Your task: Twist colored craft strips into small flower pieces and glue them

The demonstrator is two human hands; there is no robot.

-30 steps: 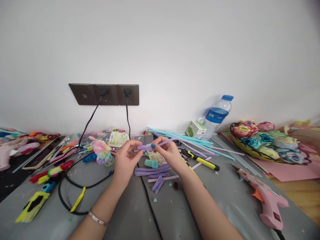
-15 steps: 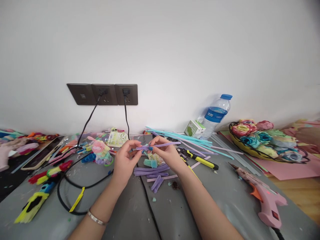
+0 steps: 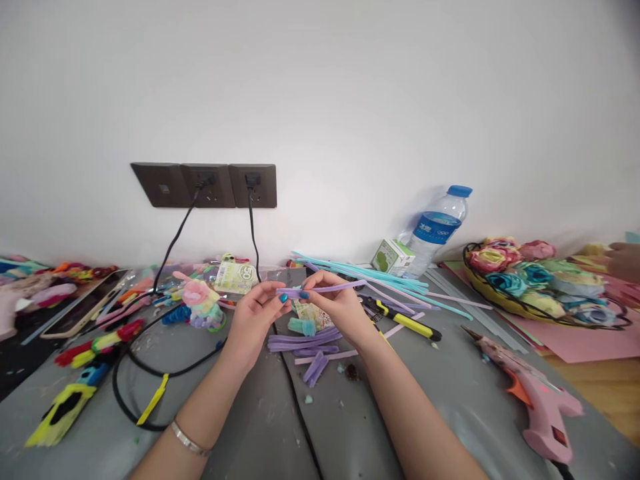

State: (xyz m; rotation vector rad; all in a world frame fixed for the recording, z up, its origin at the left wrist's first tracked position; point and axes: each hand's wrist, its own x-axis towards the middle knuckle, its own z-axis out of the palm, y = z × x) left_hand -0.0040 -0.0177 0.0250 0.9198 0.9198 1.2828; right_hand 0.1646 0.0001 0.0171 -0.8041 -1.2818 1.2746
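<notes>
Between my two hands runs a purple pipe cleaner [image 3: 340,287], level and raised above the table. My left hand [image 3: 256,320] pinches its left end between thumb and fingers. With thumb and fingertips, my right hand [image 3: 336,308] grips it near the middle, and its free end sticks out to the right. Beneath the hands lie a bundle of folded purple pipe cleaners [image 3: 300,341], a short purple folded piece [image 3: 315,369] and a small turquoise bundle [image 3: 302,327].
Yellow-black cutters [image 3: 407,320] lie right of my hands, near long turquoise pipe cleaners [image 3: 380,277]. A pink glue gun [image 3: 543,407] rests at the right. Behind stand a water bottle [image 3: 435,230] and a small box [image 3: 393,257]. A black cable [image 3: 295,400] crosses the table. Another person's hand [image 3: 625,260] shows far right.
My left thumb has shifted on the purple pipe cleaner, and its left end now shows more. The view has shifted slightly. At the far right, the other person's hand has moved.
</notes>
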